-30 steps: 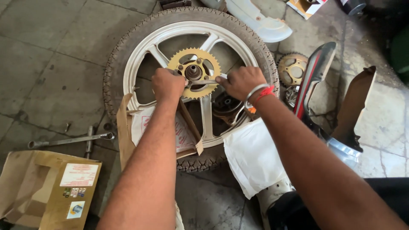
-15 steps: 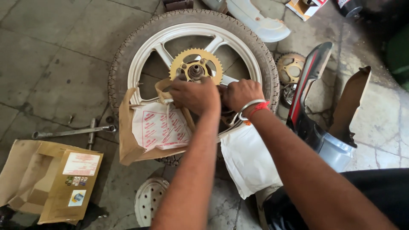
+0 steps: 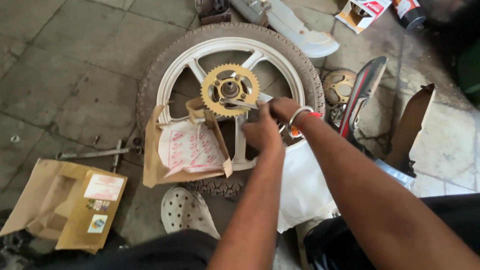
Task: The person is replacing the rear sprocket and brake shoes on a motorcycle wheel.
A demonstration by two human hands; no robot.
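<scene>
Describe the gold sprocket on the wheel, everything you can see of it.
The gold sprocket is a flat toothed ring, metal by its look, with large cut-outs around a central hub and bolts around that hub. It lies flat at the centre of a white alloy wheel with a black tyre, which rests on the concrete floor. A slim metal tool lies across its lower right part, running toward the right hand. The left hand sits just below it. A torn paper packet lies against its lower left edge.

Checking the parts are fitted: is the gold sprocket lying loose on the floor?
No, the gold sprocket sits on the hub of the white wheel.
</scene>
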